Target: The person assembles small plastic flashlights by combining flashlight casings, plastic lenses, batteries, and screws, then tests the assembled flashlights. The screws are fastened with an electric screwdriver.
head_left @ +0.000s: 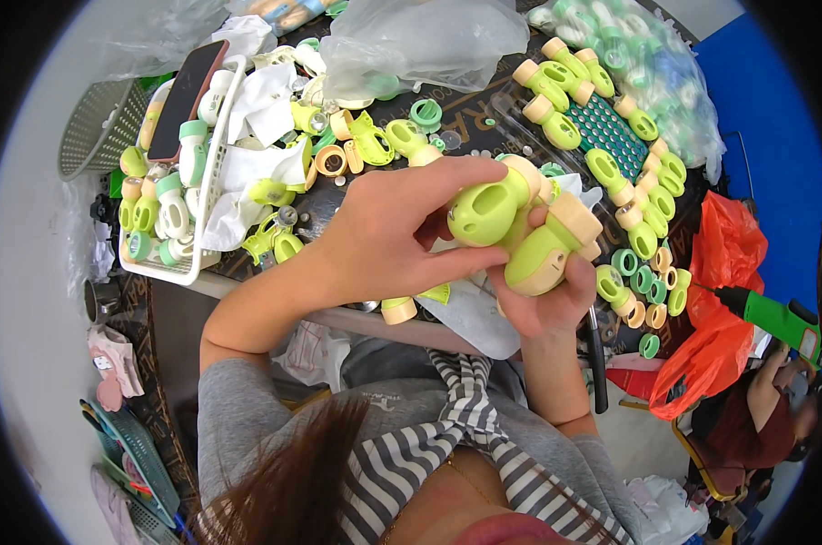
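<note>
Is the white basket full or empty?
Full. The white basket is piled with green toy parts and white wrappers, and a phone lies on top.

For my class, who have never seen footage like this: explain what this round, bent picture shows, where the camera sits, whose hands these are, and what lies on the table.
The camera sits on a person's head and looks down; its wide lens bends the edges. There is no machine, only two bare hands. The left hand and the right hand together hold a green and beige plastic toy part above a dark table. On the table lie many similar green pieces, a white basket with a phone on top, and clear plastic bags. An orange bag hangs at the right.
</note>
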`<move>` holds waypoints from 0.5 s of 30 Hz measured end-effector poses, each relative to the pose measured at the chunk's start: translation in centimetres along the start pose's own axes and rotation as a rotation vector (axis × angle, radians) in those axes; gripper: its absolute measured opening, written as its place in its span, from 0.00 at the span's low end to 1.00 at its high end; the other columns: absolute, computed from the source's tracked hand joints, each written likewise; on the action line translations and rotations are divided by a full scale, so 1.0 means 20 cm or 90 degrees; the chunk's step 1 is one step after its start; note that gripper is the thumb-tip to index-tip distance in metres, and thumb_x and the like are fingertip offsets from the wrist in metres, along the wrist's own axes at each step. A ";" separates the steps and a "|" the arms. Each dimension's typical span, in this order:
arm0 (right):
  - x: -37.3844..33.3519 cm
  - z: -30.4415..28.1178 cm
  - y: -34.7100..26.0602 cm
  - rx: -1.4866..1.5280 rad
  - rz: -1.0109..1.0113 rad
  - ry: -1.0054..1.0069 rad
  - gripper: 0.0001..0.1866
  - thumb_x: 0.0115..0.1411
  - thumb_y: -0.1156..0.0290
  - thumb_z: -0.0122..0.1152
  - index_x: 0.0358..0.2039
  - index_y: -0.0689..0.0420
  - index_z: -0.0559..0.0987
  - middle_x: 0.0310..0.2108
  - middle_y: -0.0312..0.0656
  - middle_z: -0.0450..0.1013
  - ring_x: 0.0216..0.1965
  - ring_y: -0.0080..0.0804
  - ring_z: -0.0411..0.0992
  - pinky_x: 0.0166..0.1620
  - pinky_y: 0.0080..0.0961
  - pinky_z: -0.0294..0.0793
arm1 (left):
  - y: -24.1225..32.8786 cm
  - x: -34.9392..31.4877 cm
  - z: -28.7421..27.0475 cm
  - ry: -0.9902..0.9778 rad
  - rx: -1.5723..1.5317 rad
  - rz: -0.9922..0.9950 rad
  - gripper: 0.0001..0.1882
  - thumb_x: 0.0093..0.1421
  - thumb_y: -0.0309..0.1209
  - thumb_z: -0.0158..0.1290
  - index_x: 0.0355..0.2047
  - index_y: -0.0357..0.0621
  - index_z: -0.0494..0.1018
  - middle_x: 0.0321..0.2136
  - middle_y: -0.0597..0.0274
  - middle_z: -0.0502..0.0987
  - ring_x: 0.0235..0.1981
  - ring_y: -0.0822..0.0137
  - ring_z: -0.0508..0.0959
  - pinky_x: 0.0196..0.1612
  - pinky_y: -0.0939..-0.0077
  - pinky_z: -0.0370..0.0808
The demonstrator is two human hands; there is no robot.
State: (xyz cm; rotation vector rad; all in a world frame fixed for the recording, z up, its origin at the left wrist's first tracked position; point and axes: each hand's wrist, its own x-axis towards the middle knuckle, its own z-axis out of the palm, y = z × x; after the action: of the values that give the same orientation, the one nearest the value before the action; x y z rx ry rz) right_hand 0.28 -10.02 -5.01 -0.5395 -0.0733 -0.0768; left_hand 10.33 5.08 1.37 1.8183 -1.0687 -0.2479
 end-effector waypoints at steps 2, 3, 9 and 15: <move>0.00 0.01 0.00 0.008 0.009 0.016 0.29 0.45 0.52 0.53 0.45 0.56 0.66 0.50 0.44 0.58 0.54 0.38 0.54 0.53 0.38 0.55 | -0.03 0.00 0.02 0.040 0.024 0.052 0.29 0.37 0.28 0.63 0.42 0.40 0.67 0.35 0.58 0.73 0.29 0.74 0.75 0.27 0.88 0.71; 0.00 0.01 0.00 0.008 0.009 0.016 0.29 0.45 0.52 0.53 0.45 0.56 0.66 0.50 0.44 0.58 0.54 0.38 0.54 0.53 0.38 0.55 | -0.02 0.00 0.02 0.040 0.024 0.052 0.29 0.37 0.28 0.63 0.42 0.40 0.67 0.35 0.58 0.73 0.29 0.74 0.75 0.27 0.88 0.71; 0.00 -0.01 0.00 0.059 -0.012 -0.058 0.29 0.45 0.53 0.55 0.46 0.56 0.65 0.50 0.42 0.58 0.54 0.38 0.54 0.54 0.36 0.53 | -0.01 0.02 0.01 0.026 0.036 0.111 0.27 0.39 0.26 0.61 0.41 0.40 0.66 0.34 0.59 0.72 0.31 0.71 0.74 0.33 0.81 0.71; 0.03 0.02 0.00 0.005 -0.051 -0.115 0.29 0.45 0.54 0.55 0.46 0.56 0.65 0.51 0.43 0.57 0.55 0.41 0.53 0.55 0.42 0.51 | -0.04 0.02 0.04 0.074 0.003 0.081 0.23 0.41 0.29 0.57 0.38 0.41 0.62 0.29 0.57 0.70 0.27 0.61 0.73 0.29 0.76 0.70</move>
State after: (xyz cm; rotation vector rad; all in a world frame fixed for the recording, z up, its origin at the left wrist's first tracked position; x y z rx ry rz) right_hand 0.83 -9.96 -4.64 -0.5341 -0.2717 -0.1049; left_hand 10.44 4.39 0.39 1.7393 -1.0979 -0.0622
